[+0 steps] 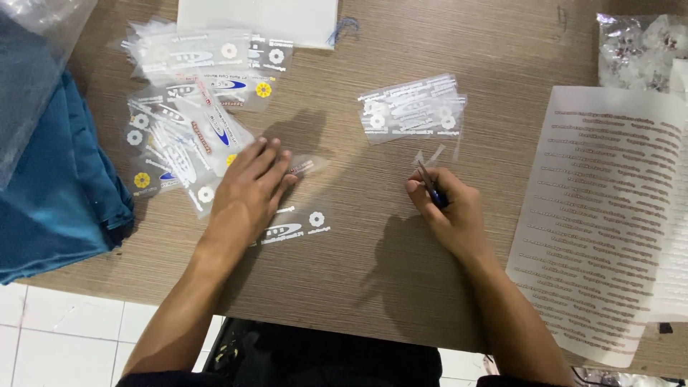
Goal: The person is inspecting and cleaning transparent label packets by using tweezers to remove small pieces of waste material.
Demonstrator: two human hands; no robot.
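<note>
Clear printed pouches [188,115] are lying heaped under the flat, spread left hand [252,188], which is pinning one pouch [290,228] steady, while the right hand [448,211] is pinching tweezers [430,185] closed beside a smaller stack [412,109].

Under the left hand [251,188], clear pouches [190,107] printed white, blue, red, with yellow flowers; blue-handled tool [432,190] in the right hand [446,211]; beside it, white sheet [602,215] with brownish text rows; brown wood-grain table [430,43]; blue cloth [57,186] beyond the left hand.
</note>
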